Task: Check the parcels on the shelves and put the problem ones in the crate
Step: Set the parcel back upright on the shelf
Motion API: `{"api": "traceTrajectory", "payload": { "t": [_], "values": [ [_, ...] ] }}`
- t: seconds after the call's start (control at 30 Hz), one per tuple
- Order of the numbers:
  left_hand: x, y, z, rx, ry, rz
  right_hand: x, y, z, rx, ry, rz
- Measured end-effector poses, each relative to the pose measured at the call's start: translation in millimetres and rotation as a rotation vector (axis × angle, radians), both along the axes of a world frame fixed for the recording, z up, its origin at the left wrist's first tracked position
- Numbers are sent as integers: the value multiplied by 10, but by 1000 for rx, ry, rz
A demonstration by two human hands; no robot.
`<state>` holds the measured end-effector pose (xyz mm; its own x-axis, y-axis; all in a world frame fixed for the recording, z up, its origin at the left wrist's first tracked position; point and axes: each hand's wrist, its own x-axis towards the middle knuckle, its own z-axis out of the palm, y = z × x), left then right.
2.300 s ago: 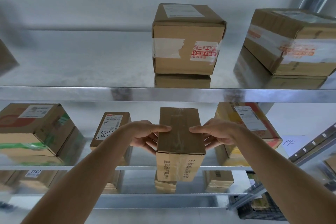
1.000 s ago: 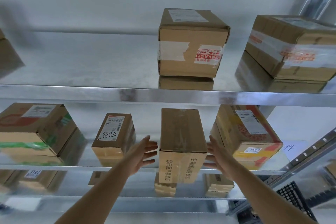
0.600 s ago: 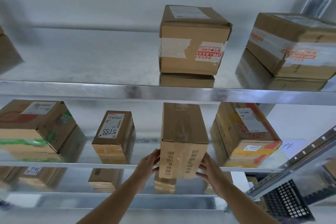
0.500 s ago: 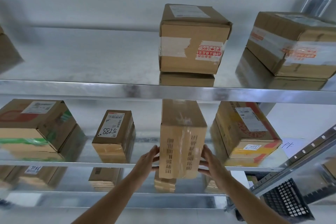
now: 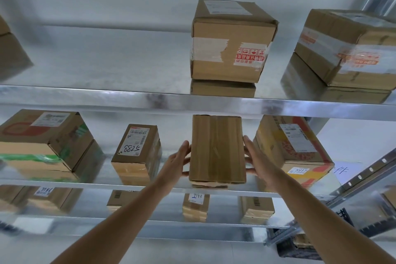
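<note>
The taped brown parcel [image 5: 216, 150] stands on the middle shelf [image 5: 85, 184], its long axis running front to back, one long taped face turned toward the camera. It sits between both hands: the left hand [image 5: 175, 162] and right hand [image 5: 258, 162] press its sides with straight fingers.
</note>
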<state>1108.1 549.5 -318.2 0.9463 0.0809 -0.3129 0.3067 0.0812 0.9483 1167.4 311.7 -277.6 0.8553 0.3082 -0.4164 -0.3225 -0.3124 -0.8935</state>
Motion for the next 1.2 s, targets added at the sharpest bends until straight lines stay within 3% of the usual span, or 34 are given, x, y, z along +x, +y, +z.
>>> {"api": "traceTrajectory", "payload": {
  "t": [0.27, 0.83, 1.2],
  "values": [
    [124, 86, 159, 99, 82, -58, 166, -30, 111, -77, 85, 10],
    [332, 141, 296, -47, 286, -151, 448, 24, 59, -57, 199, -51],
    [697, 339, 602, 28, 462, -303, 665, 8, 368, -133, 247, 122]
  ]
}}
